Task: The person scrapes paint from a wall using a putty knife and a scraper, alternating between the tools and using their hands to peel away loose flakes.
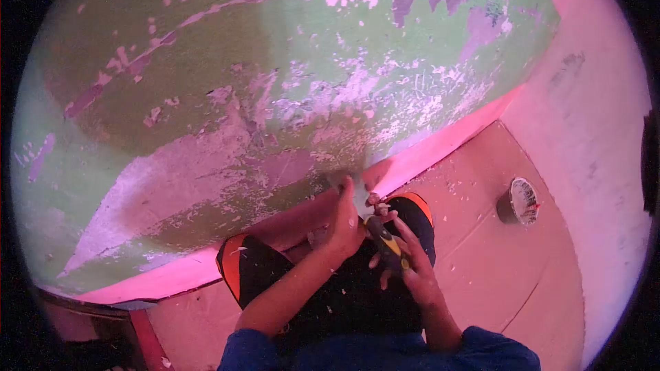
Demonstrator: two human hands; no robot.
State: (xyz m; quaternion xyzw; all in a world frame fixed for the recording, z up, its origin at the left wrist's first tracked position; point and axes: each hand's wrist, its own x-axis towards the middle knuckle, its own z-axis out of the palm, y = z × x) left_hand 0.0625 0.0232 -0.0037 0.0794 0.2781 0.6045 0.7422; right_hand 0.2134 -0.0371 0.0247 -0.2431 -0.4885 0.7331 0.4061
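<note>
A dark tool handle with yellow parts [387,242] lies in my right hand [418,269], whose fingers are round its lower end. The tool's light, flat blade points up toward the wall. My left hand [346,221] is beside the blade, with a finger pointing up and the others partly hidden; whether it grips anything I cannot make out. Small crumpled bits [377,205] are at the blade, between the hands. Behind them stands a green wall [206,41] with large pinkish patches of peeled paint.
A small round container [517,203] with a smeared inside stands on the floor [474,233] to the right. A pale wall [584,82] rises beyond it. My bent knees, in black and orange, flank my hands. A dark object [96,343] lies at the lower left.
</note>
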